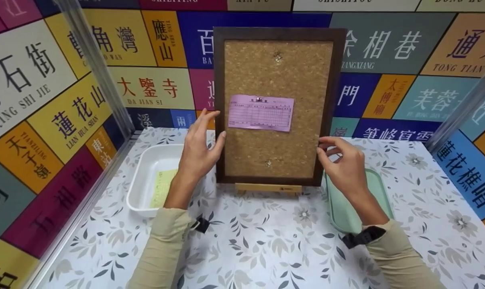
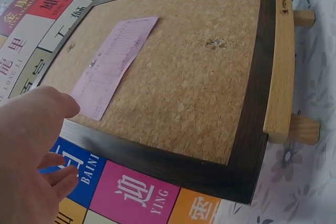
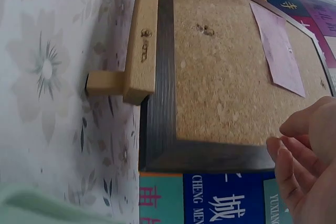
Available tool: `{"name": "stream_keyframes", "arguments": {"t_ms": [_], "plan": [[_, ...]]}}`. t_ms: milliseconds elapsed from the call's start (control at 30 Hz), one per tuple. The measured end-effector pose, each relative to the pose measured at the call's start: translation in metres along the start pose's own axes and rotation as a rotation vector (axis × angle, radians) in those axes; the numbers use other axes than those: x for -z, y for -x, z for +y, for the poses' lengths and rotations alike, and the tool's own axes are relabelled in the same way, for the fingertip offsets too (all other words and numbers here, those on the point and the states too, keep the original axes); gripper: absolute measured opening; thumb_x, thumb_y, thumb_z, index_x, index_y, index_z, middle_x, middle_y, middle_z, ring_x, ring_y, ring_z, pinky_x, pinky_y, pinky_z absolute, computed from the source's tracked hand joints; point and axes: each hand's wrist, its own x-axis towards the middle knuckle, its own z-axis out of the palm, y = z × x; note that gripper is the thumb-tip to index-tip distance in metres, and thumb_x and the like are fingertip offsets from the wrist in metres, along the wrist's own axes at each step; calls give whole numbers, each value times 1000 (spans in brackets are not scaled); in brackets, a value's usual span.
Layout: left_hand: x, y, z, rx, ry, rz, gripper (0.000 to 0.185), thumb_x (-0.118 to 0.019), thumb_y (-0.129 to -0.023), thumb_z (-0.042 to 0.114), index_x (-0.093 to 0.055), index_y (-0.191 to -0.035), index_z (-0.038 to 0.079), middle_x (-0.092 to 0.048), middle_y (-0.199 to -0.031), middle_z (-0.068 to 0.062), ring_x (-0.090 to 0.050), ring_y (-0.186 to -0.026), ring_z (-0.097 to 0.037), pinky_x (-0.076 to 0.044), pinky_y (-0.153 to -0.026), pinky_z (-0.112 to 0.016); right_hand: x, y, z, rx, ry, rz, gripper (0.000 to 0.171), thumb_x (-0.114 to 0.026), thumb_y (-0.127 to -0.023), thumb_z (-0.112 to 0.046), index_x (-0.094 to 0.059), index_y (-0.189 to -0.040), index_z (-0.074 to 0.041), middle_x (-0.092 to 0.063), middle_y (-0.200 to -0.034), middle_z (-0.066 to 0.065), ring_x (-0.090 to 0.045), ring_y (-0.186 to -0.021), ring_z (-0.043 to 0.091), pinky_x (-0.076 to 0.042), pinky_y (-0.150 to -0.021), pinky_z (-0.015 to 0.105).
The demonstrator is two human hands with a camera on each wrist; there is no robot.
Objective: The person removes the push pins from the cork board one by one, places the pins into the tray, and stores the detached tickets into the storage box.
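On the flowery counter (image 1: 266, 241) a cork board (image 1: 278, 108) stands on a small stand. The left hand (image 1: 198, 148) rests flat on its left edge, the right hand (image 1: 343, 164) waits loose by its right edge — both holding nothing. Next, I think, comes steadying the board and reaching the pink slip (image 1: 261, 112) pinned on it.

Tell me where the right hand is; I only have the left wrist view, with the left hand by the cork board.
Observer: The right hand is at the right edge of the cork board, fingers loosely curled, with nothing visible in them.
Operator: Anything on the table left of the board?
Observer: A white tray with a yellowish paper in it.
Operator: And on the right?
Observer: A pale green tray, partly hidden by the right wrist.
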Motion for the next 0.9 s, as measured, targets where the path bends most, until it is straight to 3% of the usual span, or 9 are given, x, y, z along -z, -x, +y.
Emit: {"name": "stream_keyframes", "arguments": {"t_ms": [300, 533, 733, 900], "plan": [[-12, -12, 4, -27, 11, 14, 54, -71, -105, 25, -55, -155, 17, -46, -169, -12, -39, -161, -30, -36, -131, -50, -19, -17, -15, -21, -71, -2, 20, -79, -97, -10, -79, -117, -10, -81, -97, 4, -73, -84, 16, -51, -65, 8], [-18, -20, 7, -48, 12, 34, 57, -73, -102, 23, -54, -156, 16, -46, -168, -14, -43, -159, -30, -38, -129, -48, -33, -38, -32, 10, -109, -26, 23, -81, -96, -9, -78, -118, -6, -81, -97, 5, -76, -84, 17, -58, -69, 20], [-21, -27, 9, -17, -1, 28, 58, -72, -103, 26, -52, -157, 19, -45, -170, -11, -41, -161, -28, -37, -130, -47, -46, -54, -45, 21, -148, -46, 24, -80, -95, -6, -77, -118, -3, -80, -96, 9, -76, -82, 19, -56, -71, 11], [-21, -34, 11, -19, -2, 19, 58, -72, -103, 26, -52, -157, 19, -43, -170, -13, -39, -161, -31, -36, -131, -48, -53, -66, -53, 31, -159, -65, 24, -79, -95, -6, -76, -119, -2, -79, -95, 10, -76, -81, 20, -56, -69, 11]]}}
